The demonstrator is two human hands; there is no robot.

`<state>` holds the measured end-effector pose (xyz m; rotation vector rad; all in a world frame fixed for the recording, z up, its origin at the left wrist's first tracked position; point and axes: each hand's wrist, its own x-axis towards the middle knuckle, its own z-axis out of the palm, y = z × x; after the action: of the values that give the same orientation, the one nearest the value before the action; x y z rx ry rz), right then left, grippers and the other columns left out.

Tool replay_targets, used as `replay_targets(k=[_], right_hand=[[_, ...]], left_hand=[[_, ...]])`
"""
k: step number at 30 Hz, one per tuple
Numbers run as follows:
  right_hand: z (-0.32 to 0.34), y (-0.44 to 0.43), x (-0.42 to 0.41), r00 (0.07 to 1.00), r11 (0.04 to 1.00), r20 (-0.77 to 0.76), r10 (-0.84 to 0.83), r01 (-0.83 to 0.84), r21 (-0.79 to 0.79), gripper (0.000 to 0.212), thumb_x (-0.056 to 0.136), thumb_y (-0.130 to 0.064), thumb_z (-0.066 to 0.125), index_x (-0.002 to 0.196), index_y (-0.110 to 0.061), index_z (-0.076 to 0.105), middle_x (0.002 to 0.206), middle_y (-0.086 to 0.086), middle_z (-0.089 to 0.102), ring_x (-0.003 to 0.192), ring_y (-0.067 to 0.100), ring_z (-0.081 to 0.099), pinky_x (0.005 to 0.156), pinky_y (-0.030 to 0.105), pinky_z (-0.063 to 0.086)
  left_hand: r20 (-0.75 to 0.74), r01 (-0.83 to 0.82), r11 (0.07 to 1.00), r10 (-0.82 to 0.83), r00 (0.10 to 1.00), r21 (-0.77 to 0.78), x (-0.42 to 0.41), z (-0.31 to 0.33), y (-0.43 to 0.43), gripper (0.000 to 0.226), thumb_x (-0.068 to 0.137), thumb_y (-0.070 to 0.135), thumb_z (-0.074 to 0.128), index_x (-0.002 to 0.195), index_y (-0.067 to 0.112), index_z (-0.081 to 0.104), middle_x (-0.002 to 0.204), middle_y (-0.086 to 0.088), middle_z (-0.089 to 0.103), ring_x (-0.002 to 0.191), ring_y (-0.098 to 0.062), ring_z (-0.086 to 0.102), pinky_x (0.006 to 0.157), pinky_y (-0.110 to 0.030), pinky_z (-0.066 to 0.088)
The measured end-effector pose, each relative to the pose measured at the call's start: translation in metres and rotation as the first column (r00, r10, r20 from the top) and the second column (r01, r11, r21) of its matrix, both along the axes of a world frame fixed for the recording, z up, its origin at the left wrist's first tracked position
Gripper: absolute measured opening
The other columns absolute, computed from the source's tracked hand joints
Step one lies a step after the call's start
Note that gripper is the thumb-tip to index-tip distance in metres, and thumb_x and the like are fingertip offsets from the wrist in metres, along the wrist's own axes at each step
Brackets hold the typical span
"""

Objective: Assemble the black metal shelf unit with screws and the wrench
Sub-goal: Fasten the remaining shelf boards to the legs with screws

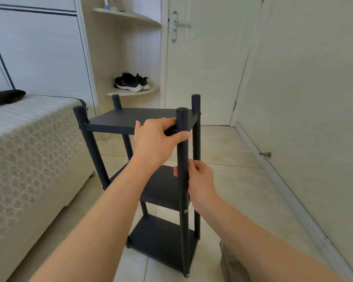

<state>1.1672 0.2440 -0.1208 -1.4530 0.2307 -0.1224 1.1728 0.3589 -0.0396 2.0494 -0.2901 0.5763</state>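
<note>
Beside the bed (29, 151), the black shelf unit (141, 118) is standing upright on the tiled floor (238, 180). I am gripping its top shelf corner with my left hand (157, 141), fingers curled, while my right hand (201, 185) is clasping the near post (181, 151) above a screw (185, 211).

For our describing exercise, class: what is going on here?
A person is assembling a black shelf unit that stands upright on the tiled floor beside a bed. The left hand grips the near post at a corner of the top shelf; the right hand grips the same post lower down. Three shelves sit between the posts. No wrench shows.
</note>
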Motion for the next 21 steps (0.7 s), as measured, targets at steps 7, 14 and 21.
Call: replay_targets(k=[7, 14, 21], right_hand=[[0.025, 0.039, 0.026, 0.990, 0.987, 0.041, 0.137, -0.133, -0.086, 0.019, 0.102, -0.028, 0.051, 0.108, -0.014, 0.063, 0.073, 0.004, 0.073, 0.065, 0.011, 0.069, 0.080, 0.032, 0.056], [0.045, 0.072, 0.035, 0.963, 0.957, 0.075, 0.257, -0.243, -0.156, 0.016, 0.102, -0.026, 0.050, 0.107, -0.016, 0.061, 0.080, 0.007, 0.074, 0.066, 0.011, 0.072, 0.071, 0.024, 0.057], [0.058, 0.088, 0.042, 0.931, 0.913, 0.106, 0.349, -0.312, -0.264, 0.009, 0.102, -0.028, 0.050, 0.101, -0.021, 0.056, 0.084, 0.007, 0.074, 0.062, 0.007, 0.070, 0.056, 0.014, 0.052]], left_hand=[[0.039, -0.149, 0.977, 0.157, 0.987, -0.151, -0.002, 0.012, 0.042, 0.030, 0.078, 0.050, 0.069, 0.070, 0.076, 0.055, 0.079, 0.035, 0.068, 0.094, -0.004, 0.068, 0.113, -0.052, 0.038], [0.082, -0.279, 0.919, 0.312, 0.947, -0.277, -0.006, 0.012, 0.076, 0.018, 0.074, 0.058, 0.065, 0.074, 0.074, 0.058, 0.083, 0.033, 0.070, 0.093, -0.004, 0.069, 0.108, -0.046, 0.043], [-0.002, -0.403, 0.817, 0.442, 0.897, -0.413, -0.008, 0.011, 0.091, 0.024, 0.078, 0.049, 0.072, 0.069, 0.069, 0.061, 0.079, 0.028, 0.071, 0.090, -0.005, 0.070, 0.103, -0.045, 0.047]])
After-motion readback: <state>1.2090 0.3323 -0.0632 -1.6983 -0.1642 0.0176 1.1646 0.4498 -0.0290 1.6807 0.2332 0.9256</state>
